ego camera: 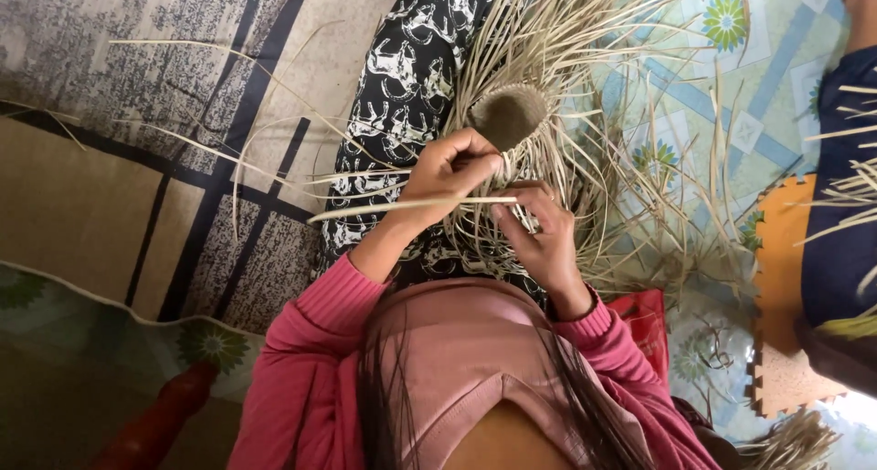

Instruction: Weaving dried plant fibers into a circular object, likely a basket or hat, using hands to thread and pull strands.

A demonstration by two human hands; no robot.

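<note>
**A:** What are the hands on?

**B:** Both are closed on straw. The left hand is curled into a fist round a few strands just near of the woven cap, a small dense brown dome in the middle of the bundle. The right hand pinches strands between thumb and fingers, just beside the left; the two hands almost touch. A single long pale strand runs leftward from between them.

**A:** How far along does the weaving look?

**B:** Early, I'd judge. Only that small dome is tightly woven. All around it the loose straw fans out unwoven, to the far side and to the right, so most of the work seems left.

**A:** Where does it sit?

**B:** On the person's lap, over the black-and-white patterned cloth, in the middle of the scene.

**A:** Room to move?

**B:** Open to the left: the grey and tan mat there holds only a few stray strands. To the right it is tighter. Straw ends spread over the floral floor sheet, an orange foam tile lies with its toothed edge, and another person in dark blue sits at the right edge with straw of their own. A red bag lies near the right elbow. The long ends could snag on that side.
</note>
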